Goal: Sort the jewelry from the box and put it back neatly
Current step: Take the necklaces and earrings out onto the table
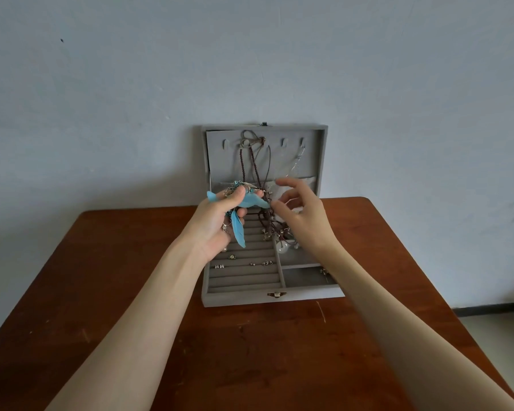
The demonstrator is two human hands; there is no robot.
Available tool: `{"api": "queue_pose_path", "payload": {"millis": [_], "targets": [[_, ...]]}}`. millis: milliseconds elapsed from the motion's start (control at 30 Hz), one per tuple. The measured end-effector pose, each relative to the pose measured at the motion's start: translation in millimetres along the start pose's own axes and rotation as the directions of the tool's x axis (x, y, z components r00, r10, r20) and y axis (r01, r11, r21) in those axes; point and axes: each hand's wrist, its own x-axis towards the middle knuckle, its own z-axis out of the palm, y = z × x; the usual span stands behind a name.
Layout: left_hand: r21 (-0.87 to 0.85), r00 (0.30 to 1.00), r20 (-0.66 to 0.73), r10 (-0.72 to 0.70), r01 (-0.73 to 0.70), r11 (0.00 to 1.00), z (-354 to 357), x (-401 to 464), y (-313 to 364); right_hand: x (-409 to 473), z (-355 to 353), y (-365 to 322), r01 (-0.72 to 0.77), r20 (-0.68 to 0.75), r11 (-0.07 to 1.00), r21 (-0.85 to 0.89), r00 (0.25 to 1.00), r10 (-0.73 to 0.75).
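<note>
1. left hand (217, 221) grip clamped on blue feather jewelry (238, 229), above open jewelry box (275, 299) at bench (101, 292) 12 o'clock.
2. right hand (301, 209) grip apart, fingers loose beside dark beaded necklaces (254, 167) hanging from lid.

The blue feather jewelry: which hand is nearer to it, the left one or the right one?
Left. The left hand grips the blue feather jewelry itself, feathers sticking out between its fingers. The right hand is beside it, to the right, fingers spread at the brown cord necklaces.
</note>
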Motion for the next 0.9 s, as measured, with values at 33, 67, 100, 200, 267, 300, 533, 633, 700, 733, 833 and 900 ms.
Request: {"api": "queue_pose_path", "payload": {"millis": [33, 67, 100, 200, 267, 300, 533, 633, 700, 733, 833, 900], "targets": [[0.006, 1.0, -0.008, 0.0, 0.001, 1.0, 0.0, 0.3, -0.3, 0.3, 1.5, -1.2, 0.055, 0.013, 0.997, -0.059, 0.998, -0.054], [0.014, 1.0, -0.018, -0.002, 0.003, 1.0, -0.2, 0.4, -0.9, 1.3, 2.4, -2.4, 0.094, 0.02, 0.99, -0.105, 0.996, -0.092], [0.021, 1.0, -0.027, -0.005, 0.006, 1.0, -0.6, 0.5, -1.4, 2.7, 3.0, -3.4, 0.109, 0.023, 0.986, -0.128, 0.994, -0.107], [0.05, 1.0, -0.029, 0.006, -0.004, 0.999, -1.9, -0.2, -2.1, 6.5, 4.2, -5.1, 0.1, 0.026, 0.985, -0.14, 0.995, -0.097], [0.083, 1.0, -0.024, 0.015, -0.013, 0.996, -1.7, -1.1, -1.6, 8.4, 4.8, -5.3, 0.104, 0.022, 0.981, -0.163, 0.995, -0.102], [0.097, 0.999, -0.026, 0.019, -0.016, 0.995, -1.7, -1.4, -1.4, 9.1, 5.2, -5.0, 0.112, 0.015, 0.978, -0.175, 0.994, -0.111], [0.287, 0.988, -0.124, 0.096, -0.057, 0.956, 4.6, -3.8, 2.6, 11.4, 5.0, -1.2, 0.193, -0.061, 0.944, -0.267, 0.975, -0.216], [0.421, 0.993, -0.11, 0.049, 0.002, 0.907, 10.5, -5.0, 6.2, 11.3, 5.3, -0.6, 0.231, -0.036, 0.925, -0.302, 0.967, -0.253], [0.404, 0.995, -0.097, -0.035, 0.072, 0.912, 15.2, -6.5, 9.5, 11.7, 6.0, -0.3, 0.26, -0.028, 0.911, -0.321, 0.959, -0.283], [0.366, 0.993, -0.097, -0.072, 0.103, 0.925, 18.1, -7.4, 10.7, 12.0, 6.0, -0.4, 0.271, -0.029, 0.906, -0.325, 0.955, -0.296], [0.391, 0.992, -0.123, -0.038, 0.084, 0.917, 23.6, -5.0, 8.5, 12.5, 5.4, -1.0, 0.291, -0.038, 0.903, -0.317, 0.947, -0.318], [0.512, 0.989, -0.134, 0.059, 0.018, 0.859, 25.0, -3.3, 4.5, 12.4, 3.9, -0.9, 0.297, -0.037, 0.902, -0.313, 0.945, -0.324]]}}
